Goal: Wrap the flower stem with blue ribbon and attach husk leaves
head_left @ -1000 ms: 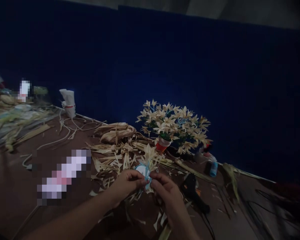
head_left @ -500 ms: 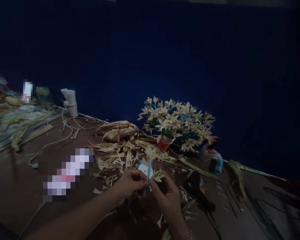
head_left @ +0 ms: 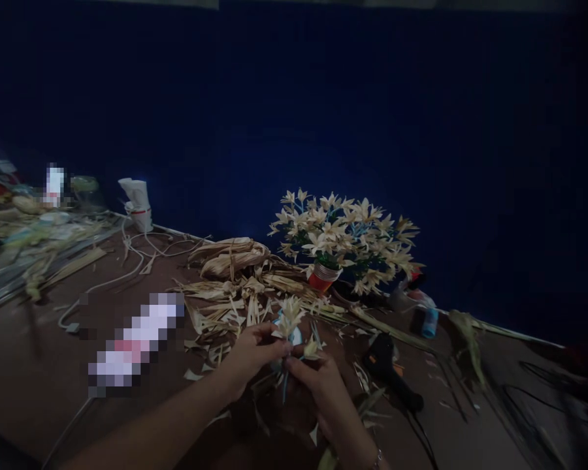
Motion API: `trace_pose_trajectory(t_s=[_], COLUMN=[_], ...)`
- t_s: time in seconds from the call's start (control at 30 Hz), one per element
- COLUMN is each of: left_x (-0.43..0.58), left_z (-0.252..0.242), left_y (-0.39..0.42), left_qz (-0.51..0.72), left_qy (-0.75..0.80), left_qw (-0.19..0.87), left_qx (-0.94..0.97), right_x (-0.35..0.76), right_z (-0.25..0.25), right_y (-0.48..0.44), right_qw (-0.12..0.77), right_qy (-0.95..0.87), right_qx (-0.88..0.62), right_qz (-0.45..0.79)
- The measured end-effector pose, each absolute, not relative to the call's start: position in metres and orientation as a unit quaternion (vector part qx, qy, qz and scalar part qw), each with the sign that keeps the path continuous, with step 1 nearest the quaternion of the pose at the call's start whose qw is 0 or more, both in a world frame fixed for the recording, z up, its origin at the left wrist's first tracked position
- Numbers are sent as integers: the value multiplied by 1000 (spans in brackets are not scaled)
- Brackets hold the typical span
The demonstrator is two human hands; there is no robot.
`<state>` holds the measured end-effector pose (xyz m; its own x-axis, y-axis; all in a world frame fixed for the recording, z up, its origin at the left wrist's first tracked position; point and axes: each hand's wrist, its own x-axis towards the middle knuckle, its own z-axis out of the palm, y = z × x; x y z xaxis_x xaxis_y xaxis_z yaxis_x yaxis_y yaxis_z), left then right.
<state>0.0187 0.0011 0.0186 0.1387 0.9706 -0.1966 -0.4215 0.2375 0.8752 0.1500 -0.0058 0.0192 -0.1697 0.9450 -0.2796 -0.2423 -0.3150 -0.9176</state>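
Observation:
Close to the middle of the table, my left hand [head_left: 252,359] pinches the blue stem just below a pale corn-husk flower [head_left: 291,316]. The fingers of my right hand [head_left: 326,385] are closed on the same stem, their tips almost touching the left thumb. A smaller husk flower [head_left: 312,350] sticks out to the side above my right fingers. Partly hidden behind the upper flower is a white and blue roll [head_left: 296,335], seemingly of tape. The stem's blue end hangs beneath my fingertips.
Beyond my hands stand a red pot [head_left: 322,277] of husk flowers and a heap of dry husks [head_left: 235,258]. On the right lie a black glue gun [head_left: 392,372] and a blue roll [head_left: 430,323]. A white cable [head_left: 112,282] crosses the left side near a blurred-out object.
The upper flower has come down and nearer to my fingers, covering more of the white roll. My right hand has turned and dropped slightly, its fingers now lower around the stem.

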Motion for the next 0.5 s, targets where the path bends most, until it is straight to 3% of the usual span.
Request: trace_pose_trajectory(t_s=[0.2,0.37,0.5], left_x=[20,20,18], left_z=[16,19,19], left_y=[-2,-6,-7], left_qz=[540,585,603], left_qy=[512,486,427], left_qw=[522,409,430], left_qx=[417,505,520], right_x=[140,140,144], right_z=[18,10,10], right_y=[-10,-10,-9], right_qw=[471,493,473], right_qy=[-346,-258,-219], right_qx=[-454,-401,-382], right_qz=[673,728,763])
